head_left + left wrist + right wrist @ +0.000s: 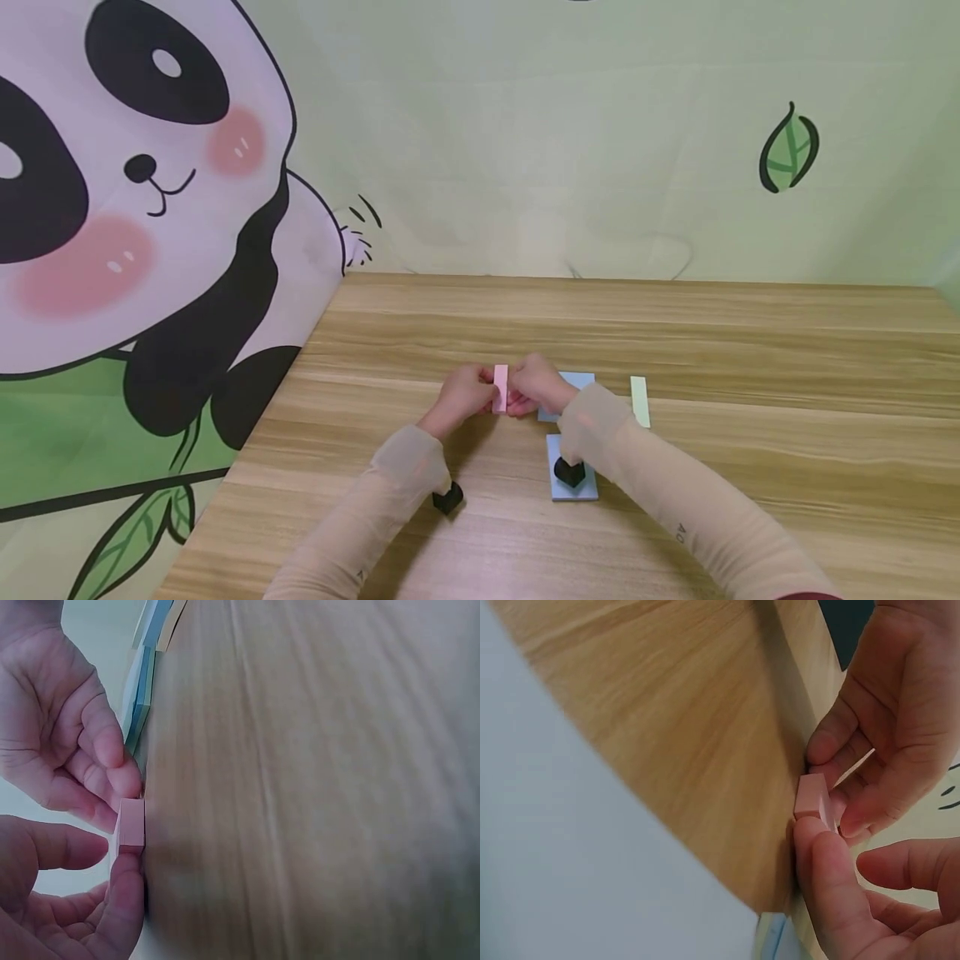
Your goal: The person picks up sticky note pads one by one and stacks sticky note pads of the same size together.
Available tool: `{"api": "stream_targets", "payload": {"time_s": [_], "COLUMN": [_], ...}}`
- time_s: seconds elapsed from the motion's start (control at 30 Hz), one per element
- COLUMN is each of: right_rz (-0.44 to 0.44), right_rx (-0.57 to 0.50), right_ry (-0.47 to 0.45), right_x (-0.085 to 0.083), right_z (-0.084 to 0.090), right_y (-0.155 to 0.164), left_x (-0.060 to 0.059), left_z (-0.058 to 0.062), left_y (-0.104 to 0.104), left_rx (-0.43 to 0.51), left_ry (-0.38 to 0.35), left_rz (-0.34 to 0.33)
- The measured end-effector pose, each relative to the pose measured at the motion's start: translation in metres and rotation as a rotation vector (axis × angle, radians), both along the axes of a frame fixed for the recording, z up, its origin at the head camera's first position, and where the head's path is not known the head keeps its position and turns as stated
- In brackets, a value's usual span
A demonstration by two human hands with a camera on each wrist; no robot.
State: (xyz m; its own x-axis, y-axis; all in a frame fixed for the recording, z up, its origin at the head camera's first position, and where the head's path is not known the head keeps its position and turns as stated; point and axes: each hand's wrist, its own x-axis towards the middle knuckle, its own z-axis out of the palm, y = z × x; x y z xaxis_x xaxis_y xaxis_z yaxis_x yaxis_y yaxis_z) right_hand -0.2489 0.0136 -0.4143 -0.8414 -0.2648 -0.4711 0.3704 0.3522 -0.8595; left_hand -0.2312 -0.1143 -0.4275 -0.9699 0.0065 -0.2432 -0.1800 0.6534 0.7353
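Observation:
A narrow pink sticky-note pad (500,387) lies on the wooden table between the two hands. My left hand (465,392) pinches its left long side, thumb tip at the edge and curled fingers beside it. From the other side my right hand (542,385) touches the pad with its fingertips. In the right wrist view that hand's thumb (900,862) stands apart from the pink pad (811,795). A pale blue pad (577,380) lies partly hidden under the right hand and wrist.
Nearer the front, another light blue pad (557,490) lies below the right wrist. A thin pale green strip (640,402) is to the right. Small black blocks (447,498) hang at both wrists. Behind the table (787,358) is a panda-printed backdrop (525,150).

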Motion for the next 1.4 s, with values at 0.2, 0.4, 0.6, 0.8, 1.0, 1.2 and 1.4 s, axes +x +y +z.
{"api": "stream_targets", "payload": {"time_s": [0.2,0.4,0.6,0.8,1.0,1.2,1.4], "right_rz": [0.032,0.039,0.035,0.041,0.057,0.069,0.057], "right_rx": [0.012,0.015,-0.019,-0.036,0.014,0.032,0.018], "right_ry": [0.005,0.019,0.042,0.051,0.053,0.046,0.043], "right_x": [-0.002,-0.003,-0.002,-0.002,-0.001,0.002,0.003], "right_z": [0.006,0.012,0.014,0.017,0.02,0.021,0.022], "right_y": [0.009,0.023,0.036,0.048,0.057,0.061,0.064], "left_x": [-0.002,-0.003,-0.003,-0.005,-0.007,-0.008,-0.009], "left_z": [0.003,0.005,0.004,0.004,0.005,0.004,0.005], "left_y": [0.004,0.008,0.011,0.014,0.016,0.018,0.019], "left_rx": [-0.149,-0.247,-0.282,-0.338,-0.39,-0.423,-0.44], "left_ry": [0.03,0.057,0.07,0.056,0.025,0.035,0.038], "left_rz": [-0.035,-0.055,-0.069,-0.078,-0.084,-0.083,-0.087]}}
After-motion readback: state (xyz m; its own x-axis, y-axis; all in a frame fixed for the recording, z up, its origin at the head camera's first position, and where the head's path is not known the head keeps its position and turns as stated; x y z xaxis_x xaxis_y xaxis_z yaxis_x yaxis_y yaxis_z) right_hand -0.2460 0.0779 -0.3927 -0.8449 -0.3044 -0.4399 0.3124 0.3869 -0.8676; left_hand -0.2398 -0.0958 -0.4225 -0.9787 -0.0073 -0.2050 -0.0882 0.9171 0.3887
